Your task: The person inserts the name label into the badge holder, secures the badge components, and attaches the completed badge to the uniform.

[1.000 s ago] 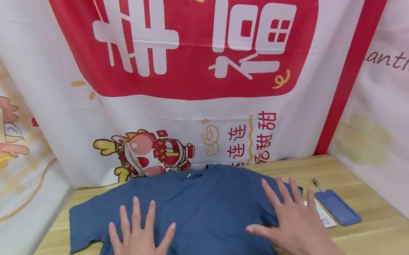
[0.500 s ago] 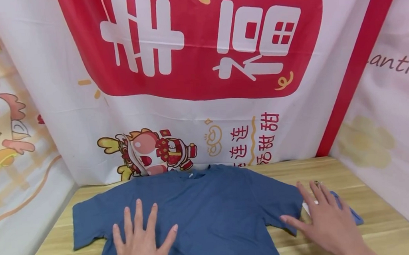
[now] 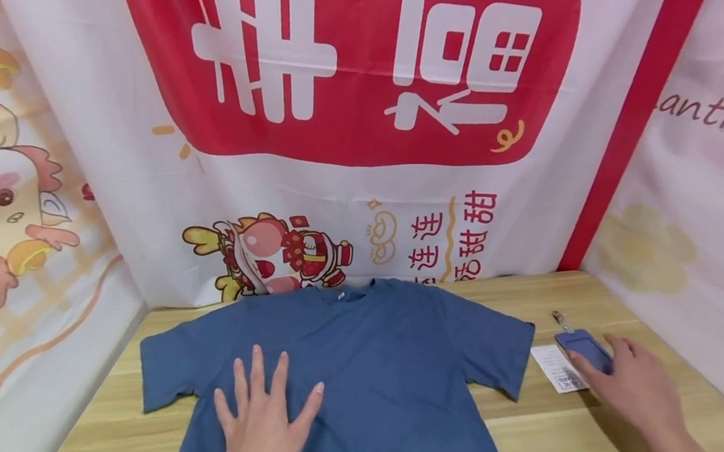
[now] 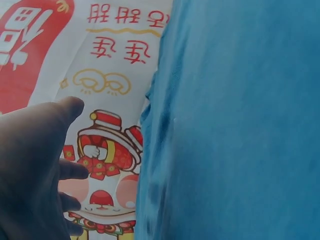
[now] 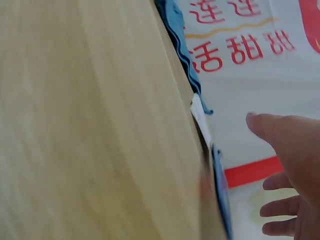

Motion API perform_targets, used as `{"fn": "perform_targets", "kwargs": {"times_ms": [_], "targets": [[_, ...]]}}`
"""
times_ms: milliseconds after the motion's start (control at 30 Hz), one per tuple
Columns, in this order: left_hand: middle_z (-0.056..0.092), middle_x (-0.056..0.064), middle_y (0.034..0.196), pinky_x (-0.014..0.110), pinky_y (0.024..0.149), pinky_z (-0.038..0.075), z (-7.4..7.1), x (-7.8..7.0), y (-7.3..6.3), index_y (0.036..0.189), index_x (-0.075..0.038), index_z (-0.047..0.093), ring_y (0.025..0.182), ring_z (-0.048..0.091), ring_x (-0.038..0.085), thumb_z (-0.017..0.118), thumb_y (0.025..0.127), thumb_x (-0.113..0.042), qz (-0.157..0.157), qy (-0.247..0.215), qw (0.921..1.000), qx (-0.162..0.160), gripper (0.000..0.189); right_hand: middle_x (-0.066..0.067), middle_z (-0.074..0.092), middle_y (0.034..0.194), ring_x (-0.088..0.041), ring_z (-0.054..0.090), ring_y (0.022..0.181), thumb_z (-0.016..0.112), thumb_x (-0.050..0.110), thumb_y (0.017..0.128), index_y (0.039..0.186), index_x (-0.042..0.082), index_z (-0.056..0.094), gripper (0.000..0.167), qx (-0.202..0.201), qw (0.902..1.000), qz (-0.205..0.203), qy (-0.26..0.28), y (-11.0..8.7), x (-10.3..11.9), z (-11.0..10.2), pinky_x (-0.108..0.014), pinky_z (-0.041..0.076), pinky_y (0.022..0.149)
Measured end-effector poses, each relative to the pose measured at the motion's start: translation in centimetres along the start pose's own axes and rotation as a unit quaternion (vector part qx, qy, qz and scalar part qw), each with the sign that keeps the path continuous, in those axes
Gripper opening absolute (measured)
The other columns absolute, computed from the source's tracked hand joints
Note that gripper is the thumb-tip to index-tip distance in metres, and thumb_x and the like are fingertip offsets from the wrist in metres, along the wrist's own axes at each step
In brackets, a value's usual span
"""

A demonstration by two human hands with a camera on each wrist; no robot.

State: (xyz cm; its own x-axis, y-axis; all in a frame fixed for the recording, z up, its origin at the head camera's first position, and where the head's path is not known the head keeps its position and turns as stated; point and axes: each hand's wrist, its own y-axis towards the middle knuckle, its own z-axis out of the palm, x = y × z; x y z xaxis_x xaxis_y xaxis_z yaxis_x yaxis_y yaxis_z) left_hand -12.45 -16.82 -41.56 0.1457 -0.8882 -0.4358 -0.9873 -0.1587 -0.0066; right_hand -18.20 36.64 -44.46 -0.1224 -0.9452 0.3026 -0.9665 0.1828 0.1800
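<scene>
A blue short-sleeved T-shirt (image 3: pixel 373 367) lies spread out flat, neckline toward the back wall. Over its chest on the left side is my left hand (image 3: pixel 263 425), fingers straight and spread, holding nothing. In the left wrist view that hand (image 4: pixel 35 170) shows above the level of the shirt (image 4: pixel 240 125). My right hand (image 3: pixel 643 388) hovers over a blue badge holder (image 3: pixel 585 349) with a metal clip, covering its near end. From the right wrist, the thumb and fingers of the hand (image 5: pixel 300 165) are apart. A white printed card (image 3: pixel 555 367) lies beside the badge holder.
The wooden tabletop (image 3: pixel 98 445) runs back to a white and red printed cloth (image 3: pixel 362 141). Printed cloth walls (image 3: pixel 35 209) close in the left side and the right side (image 3: pixel 700 228).
My right hand has moved right, off the T-shirt's sleeve and over to the badge holder. The left hand stays over the shirt, and the head view has shifted slightly.
</scene>
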Motion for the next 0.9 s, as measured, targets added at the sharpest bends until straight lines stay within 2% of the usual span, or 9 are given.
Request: {"fn": "perform_targets", "kwargs": {"times_ms": [67,267,500,767,900], "targets": [[0.005,0.029,0.179,0.086,0.12,-0.008,0.0,-0.2,0.0,0.166,-0.01,0.04,0.163,-0.005,0.059,0.047,0.095,-0.087,0.007,0.0,1.0,-0.003,0.105,-0.049,0.041,0.146,-0.068,0.044,0.129,0.054,0.07,0.104,0.151,-0.017,0.041,0.1,0.007,0.9997,0.016,0.015,0.1,-0.8,0.2,-0.079,0.042,0.1],[0.005,0.027,0.179,0.086,0.121,-0.007,-0.2,-0.5,-0.3,0.166,-0.011,0.041,0.163,-0.006,0.058,0.053,0.096,-0.082,0.015,0.002,0.9999,-0.007,0.101,-0.051,0.034,0.148,-0.07,0.038,0.133,0.049,0.071,0.105,0.154,-0.017,0.035,0.102,0.071,0.9943,0.069,0.039,0.1,-2.4,0.1,-0.08,0.041,0.103],[0.006,0.027,0.18,0.085,0.121,-0.006,-0.3,-0.4,-0.7,0.165,-0.01,0.042,0.164,-0.006,0.057,0.064,0.099,-0.068,0.02,-0.008,0.9996,-0.015,0.091,-0.047,0.048,0.144,-0.068,0.048,0.126,0.061,0.06,0.103,0.148,-0.013,0.047,0.087,0.024,0.9959,0.077,0.041,0.3,-2.8,0.0,-0.073,0.047,0.095],[0.009,0.027,0.179,0.084,0.123,-0.002,-0.7,-0.7,-0.9,0.164,-0.008,0.044,0.164,-0.002,0.056,0.07,0.1,-0.054,0.036,-0.008,0.9988,-0.033,0.083,-0.046,0.047,0.14,-0.066,0.044,0.126,0.068,0.052,0.1,0.142,-0.01,0.056,0.075,0.003,0.9937,0.098,0.055,0.7,-2.3,0.5,-0.073,0.043,0.098],[0.01,0.027,0.179,0.085,0.123,-0.002,-0.9,-0.6,-1.1,0.163,-0.008,0.045,0.164,-0.001,0.056,0.07,0.101,-0.052,0.041,-0.004,0.9988,-0.027,0.08,-0.046,0.046,0.139,-0.065,0.043,0.128,0.068,0.051,0.1,0.142,-0.009,0.057,0.074,-0.001,0.9915,0.11,0.07,0.6,-2.2,1.3,-0.073,0.043,0.098]]}}
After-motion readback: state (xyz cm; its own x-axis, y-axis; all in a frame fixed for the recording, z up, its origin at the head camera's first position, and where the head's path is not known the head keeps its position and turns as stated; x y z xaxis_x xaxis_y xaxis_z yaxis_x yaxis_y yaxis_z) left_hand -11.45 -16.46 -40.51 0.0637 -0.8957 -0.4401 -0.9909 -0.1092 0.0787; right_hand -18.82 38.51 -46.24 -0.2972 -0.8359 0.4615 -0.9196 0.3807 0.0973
